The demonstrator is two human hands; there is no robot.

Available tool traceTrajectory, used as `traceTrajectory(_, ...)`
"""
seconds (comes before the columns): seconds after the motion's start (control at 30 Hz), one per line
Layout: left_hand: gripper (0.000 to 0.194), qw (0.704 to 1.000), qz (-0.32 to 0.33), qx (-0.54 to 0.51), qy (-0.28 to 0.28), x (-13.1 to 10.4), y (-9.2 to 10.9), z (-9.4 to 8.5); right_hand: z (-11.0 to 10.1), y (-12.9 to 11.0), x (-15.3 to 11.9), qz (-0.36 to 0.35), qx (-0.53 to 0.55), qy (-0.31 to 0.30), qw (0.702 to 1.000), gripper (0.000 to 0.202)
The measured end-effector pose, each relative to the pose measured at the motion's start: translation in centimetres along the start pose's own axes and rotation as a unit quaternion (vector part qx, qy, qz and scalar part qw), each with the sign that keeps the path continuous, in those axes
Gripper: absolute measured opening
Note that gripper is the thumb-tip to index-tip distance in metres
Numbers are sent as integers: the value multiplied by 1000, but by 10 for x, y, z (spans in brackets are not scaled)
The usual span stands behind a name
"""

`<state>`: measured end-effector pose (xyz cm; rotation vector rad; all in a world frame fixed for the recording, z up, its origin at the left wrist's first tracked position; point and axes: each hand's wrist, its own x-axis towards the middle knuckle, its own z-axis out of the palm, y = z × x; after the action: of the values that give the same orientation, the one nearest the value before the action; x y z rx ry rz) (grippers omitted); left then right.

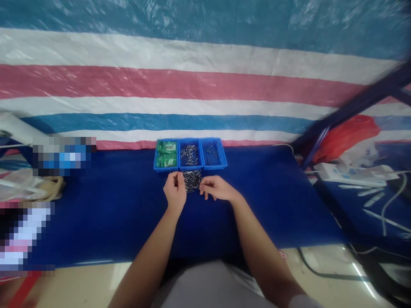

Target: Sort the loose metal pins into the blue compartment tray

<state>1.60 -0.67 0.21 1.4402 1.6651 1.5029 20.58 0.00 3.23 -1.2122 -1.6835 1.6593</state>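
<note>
A pile of thin, dark metal pins or bits [192, 179] lies on the blue table, just in front of three joined blue bins. My left hand [175, 191] is at the pile's left edge, thumb and fingers curled together in a pinch. On the other side, my right hand [216, 188] has its fingertips at the pile's right edge, thumb drawn in against the forefinger. Whatever either pinch holds is too small to make out. The middle bin [190, 167] contains many similar metal pieces, and the right bin [224, 164] a few. Green packets [167, 147] fill the left bin [155, 161].
A striped plastic sheet [205, 85] hangs behind the blue table [128, 222]. To the right are a dark metal frame post [349, 96], a red bag [348, 134], a white power strip [349, 174] and cables. A tan basket-like container [58, 188] and blurred-out items are at left.
</note>
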Motion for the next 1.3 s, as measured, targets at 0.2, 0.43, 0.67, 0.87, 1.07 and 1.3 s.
traceTrajectory(0.2, 27, 1000, -17, -19, 8, 0, 1, 1, 10, 1, 6, -61, -5, 71, 996, 24)
traceTrajectory(0.43, 27, 1000, -1, -12, -28, -1, -2, -1, 23, 6, 14, -149, -8, 171, 974, 23)
traceTrajectory(0.67, 27, 999, 2, -10, -43, -2, 0, -2, 30, 7, 20, -213, 17, 241, 947, 28)
traceTrajectory(0.87, 26, 997, 15, -12, -70, -3, 5, -4, 31, 4, 19, -218, -9, 289, 932, 22)
traceTrajectory(1.07, 26, 996, 11, -15, -87, -1, 5, -2, 30, 1, 18, -207, -29, 324, 923, 14)
traceTrajectory(1.3, 25, 996, 21, -21, -85, -1, 3, -1, 29, 1, 18, -178, -8, 336, 925, 18)
